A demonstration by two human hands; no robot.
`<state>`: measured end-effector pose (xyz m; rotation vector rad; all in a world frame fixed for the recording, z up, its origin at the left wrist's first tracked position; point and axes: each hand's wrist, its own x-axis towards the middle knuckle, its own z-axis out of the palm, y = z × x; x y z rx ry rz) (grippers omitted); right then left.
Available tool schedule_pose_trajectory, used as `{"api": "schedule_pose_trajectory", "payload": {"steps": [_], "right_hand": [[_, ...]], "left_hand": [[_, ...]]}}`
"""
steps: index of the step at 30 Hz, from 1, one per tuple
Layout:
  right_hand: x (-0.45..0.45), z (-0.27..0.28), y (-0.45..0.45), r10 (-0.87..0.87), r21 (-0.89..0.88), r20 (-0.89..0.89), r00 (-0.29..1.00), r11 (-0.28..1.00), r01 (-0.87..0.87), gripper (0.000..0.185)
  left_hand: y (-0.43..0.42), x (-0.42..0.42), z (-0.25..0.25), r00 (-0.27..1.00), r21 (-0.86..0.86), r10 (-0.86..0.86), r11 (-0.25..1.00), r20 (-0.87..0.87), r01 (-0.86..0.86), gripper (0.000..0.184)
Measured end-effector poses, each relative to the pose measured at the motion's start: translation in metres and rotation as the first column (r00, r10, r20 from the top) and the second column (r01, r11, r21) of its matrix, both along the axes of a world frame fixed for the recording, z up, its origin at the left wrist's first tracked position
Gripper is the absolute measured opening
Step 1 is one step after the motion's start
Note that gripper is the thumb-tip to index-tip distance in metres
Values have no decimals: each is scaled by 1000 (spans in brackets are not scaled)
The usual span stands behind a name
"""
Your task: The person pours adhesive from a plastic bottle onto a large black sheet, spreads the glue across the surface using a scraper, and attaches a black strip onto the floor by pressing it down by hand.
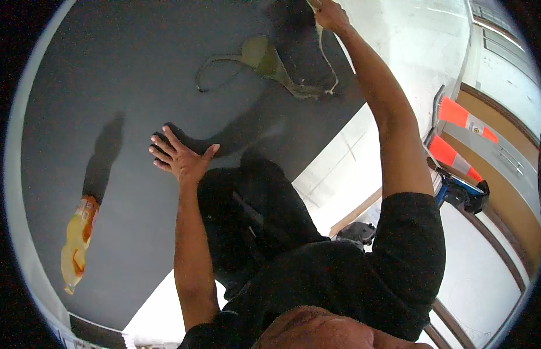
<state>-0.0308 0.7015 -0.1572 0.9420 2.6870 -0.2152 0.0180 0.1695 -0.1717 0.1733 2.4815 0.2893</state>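
Observation:
My left hand [182,161] presses on the dark grey tabletop [148,232], fingers spread, holding nothing. At the top edge of the view my right hand [331,16] is closed around a thin tan strap-like strip [321,41]. From there the strip hangs down and meets a limp olive-green piece [261,53] lying on the tabletop. That piece has a rounded wide part and long narrow curving ends; its kind is unclear. The tip of my right hand is partly cut off by the frame.
A clear plastic bottle [78,247] with yellow-orange contents and a label stands at the left, casting a long shadow. Two orange-and-white traffic cones [453,160] are off to the right, near a brown-and-grey cabinet [503,157]. A dark grey object [356,232] rests on the pale floor.

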Motion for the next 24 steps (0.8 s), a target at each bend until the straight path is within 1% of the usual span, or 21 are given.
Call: {"api": "schedule_pose_trajectory", "payload": {"steps": [2, 3, 4, 5, 8, 10, 11, 13, 14, 16, 17, 18, 19, 20, 22, 23, 24], "right_hand": [[26, -9, 9, 178, 152, 19, 984, 972, -179, 41], [43, -5, 9, 189, 101, 28, 982, 976, -190, 40], [65, 3, 3, 199, 52, 37, 979, 978, -200, 40], [86, 7, 2, 187, 47, 74, 980, 981, -190, 41], [150, 17, -13, 126, 17, 142, 982, 991, -130, 44], [181, 32, -37, -17, 0, 197, 980, 1000, 18, 43], [202, 27, -38, -16, 6, 193, 981, 1000, 15, 43], [247, 11, -33, -40, -24, 40, 998, 999, 41, 41], [247, 17, -40, -34, -22, 39, 999, 999, 35, 41], [246, 24, -56, -127, -50, 10, 992, 991, 127, 41], [238, 24, -58, -125, -51, 12, 992, 991, 126, 41], [229, 18, -53, -229, -63, 14, 973, 971, 230, 42], [219, 12, -50, -334, -75, 20, 942, 939, 335, 42], [208, 6, -45, -340, -76, 24, 940, 937, 340, 42], [184, 5, -39, -175, -43, -10, 985, 984, 174, 42], [175, 13, -43, -184, -43, -7, 983, 982, 183, 42], [167, 25, -49, -44, -35, 33, 998, 998, 45, 43]], "left_hand": [[0, -1, -1, 1000, 6, 12, 1000, 13, -12, 153], [2, -2, -1, 1000, 14, 15, 1000, 13, -15, 153], [3, -2, -2, 1000, -14, 20, 1000, 21, -20, 153], [3, -1, -1, 999, -44, 26, 999, 30, -25, 153], [5, -3, 4, 999, -45, 18, 999, 28, -17, 153], [5, -1, 4, 1000, -41, 16, 999, 24, -15, 153], [4, -2, 3, 1000, -45, 14, 999, 16, -13, 152], [1, -1, 2, 1000, -12, 13, 1000, -9, -14, 151], [0, 1, 3, 999, 18, 11, 1000, -31, -11, 151], [0, 0, 7, 1000, 23, 14, 1000, -28, -13, 150], [1, -1, 8, 1000, 25, 11, 1000, -28, -10, 149], [1, 0, 5, 1000, 25, 11, 1000, -27, -11, 149], [-1, 3, 0, 998, 29, 9, 1000, -63, -8, 151], [-4, 5, -5, 995, 31, 5, 1000, -98, -2, 154], [-7, 7, -12, 993, 27, -10, 1000, -115, 13, 154], [-5, 8, -13, 991, 26, -17, 999, -135, 20, 154], [-2, 8, -8, 991, 25, -28, 999, -130, 32, 154]]}}
